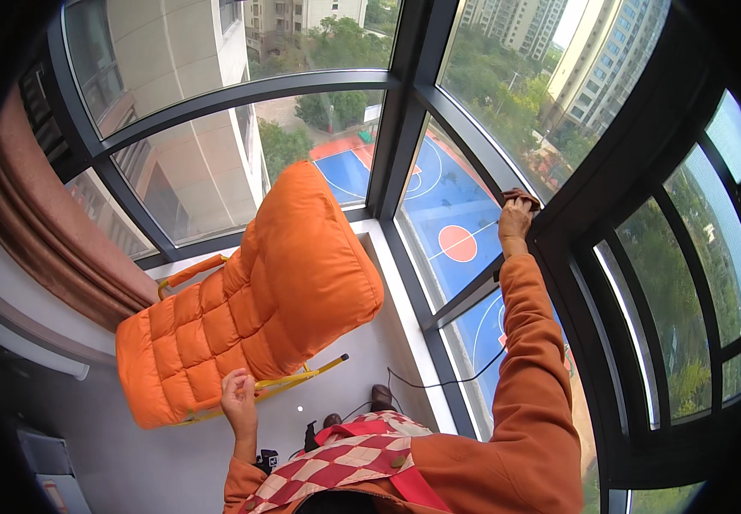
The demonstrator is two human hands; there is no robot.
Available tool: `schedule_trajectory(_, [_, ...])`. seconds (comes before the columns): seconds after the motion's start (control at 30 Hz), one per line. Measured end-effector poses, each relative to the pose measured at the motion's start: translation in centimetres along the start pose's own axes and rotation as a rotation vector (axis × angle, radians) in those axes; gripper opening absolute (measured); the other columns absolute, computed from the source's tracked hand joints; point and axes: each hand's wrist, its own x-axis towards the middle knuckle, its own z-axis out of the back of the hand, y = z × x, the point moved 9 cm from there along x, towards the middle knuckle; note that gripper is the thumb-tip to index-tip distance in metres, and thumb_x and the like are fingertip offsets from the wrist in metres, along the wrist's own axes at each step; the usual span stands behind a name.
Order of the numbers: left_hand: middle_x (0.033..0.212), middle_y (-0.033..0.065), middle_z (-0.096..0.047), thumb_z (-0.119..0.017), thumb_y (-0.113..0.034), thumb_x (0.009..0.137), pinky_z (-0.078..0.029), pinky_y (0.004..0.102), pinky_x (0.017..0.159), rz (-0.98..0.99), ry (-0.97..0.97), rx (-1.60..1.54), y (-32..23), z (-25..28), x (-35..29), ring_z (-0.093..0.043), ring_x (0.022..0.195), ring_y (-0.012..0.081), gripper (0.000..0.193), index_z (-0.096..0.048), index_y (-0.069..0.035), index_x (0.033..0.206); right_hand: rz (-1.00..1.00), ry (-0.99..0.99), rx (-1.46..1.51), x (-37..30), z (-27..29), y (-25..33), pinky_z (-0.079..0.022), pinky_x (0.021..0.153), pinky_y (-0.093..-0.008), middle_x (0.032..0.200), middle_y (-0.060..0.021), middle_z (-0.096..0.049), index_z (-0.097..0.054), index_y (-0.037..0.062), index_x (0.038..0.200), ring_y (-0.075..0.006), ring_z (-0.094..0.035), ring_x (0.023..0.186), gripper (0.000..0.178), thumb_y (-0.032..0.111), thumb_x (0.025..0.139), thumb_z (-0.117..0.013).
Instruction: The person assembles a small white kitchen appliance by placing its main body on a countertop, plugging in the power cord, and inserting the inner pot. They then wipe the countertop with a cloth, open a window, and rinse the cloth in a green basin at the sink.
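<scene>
My right arm stretches forward to the dark window frame (463, 131). There, my right hand (514, 227) is closed on a brown cloth (525, 196) and presses it against the frame where a rail meets a post. Part of the cloth is hidden under the fingers. My left hand (239, 404) hangs low beside the orange padded folding chair (225, 317), its fingers loosely curled and apart, with nothing visible in them. Whether it touches the chair's edge I cannot tell.
Tall windows surround the corner, with a blue sports court (439, 206) far below. The chair's yellow metal frame (302, 374) juts toward my feet. A black cable (439, 385) runs by the white sill (400, 321). A brown curtain (53, 223) hangs left; an open window sash (645, 343) stands right.
</scene>
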Motion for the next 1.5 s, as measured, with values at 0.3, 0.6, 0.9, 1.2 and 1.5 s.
schedule_trajectory(0.3, [0.102, 0.0072, -0.056, -0.063, -0.007, 0.084, -0.046, 0.0222, 0.067, 0.061, -0.145, 0.143, 4.1, -5.6, 4.9, -0.054, 0.083, 0.0119, 0.010, -0.059, 0.001, 0.082, -0.236, 0.170, 0.222, 15.3, -13.3, 9.2, -0.045, 0.082, -0.0405, 0.103, -0.0067, -0.060, -0.067, 0.0077, 0.092, -0.0266, -0.049, 0.106, 0.022, 0.019, 0.084, -0.049])
schedule_trajectory(0.6, [0.105, 0.0074, -0.056, -0.065, -0.009, 0.081, -0.047, 0.0232, 0.062, 0.199, -0.249, 0.425, 2.4, -13.1, 8.8, -0.058, 0.078, 0.0115, 0.009, -0.061, -0.001, 0.084, -0.121, 0.190, 0.432, 31.7, -24.7, 22.7, -0.043, 0.087, -0.0406, 0.109, -0.0077, -0.060, -0.066, 0.0055, 0.097, -0.0272, -0.047, 0.110, 0.028, 0.018, 0.087, -0.043])
schedule_trajectory(0.9, [0.134, 0.0177, -0.037, -0.076, -0.047, 0.068, -0.041, 0.0385, 0.094, 0.240, 0.094, 0.615, 2.1, -21.7, 13.4, -0.041, 0.121, 0.0294, 0.080, -0.044, -0.004, 0.128, 0.182, 0.296, 1.277, 37.9, -24.0, 36.7, -0.048, 0.084, -0.0312, 0.087, -0.0125, -0.067, -0.071, 0.0100, 0.090, -0.0279, -0.063, 0.088, 0.027, 0.002, 0.077, -0.049])
schedule_trajectory(1.2, [0.146, 0.0243, -0.018, -0.071, -0.064, 0.062, -0.029, 0.0416, 0.106, 0.403, 0.311, 0.616, 4.9, -26.1, 16.7, -0.025, 0.134, 0.0382, 0.106, -0.030, -0.006, 0.140, -0.022, 0.113, 0.732, 41.9, -24.5, 45.6, -0.044, 0.088, -0.0448, 0.111, -0.0198, -0.055, -0.059, 0.0012, 0.099, -0.0383, -0.049, 0.105, 0.028, 0.024, 0.088, -0.046])
schedule_trajectory(1.5, [0.144, 0.0248, -0.026, -0.068, -0.060, 0.069, -0.031, 0.0406, 0.105, 0.351, 0.306, 0.578, 6.1, -26.0, 17.6, -0.031, 0.131, 0.0382, 0.092, -0.038, -0.006, 0.137, 0.205, 0.300, 0.652, 37.2, -12.0, 66.0, -0.037, 0.092, -0.0485, 0.122, -0.0132, -0.050, -0.061, 0.0039, 0.112, -0.0320, -0.039, 0.116, 0.036, 0.024, 0.091, -0.041])
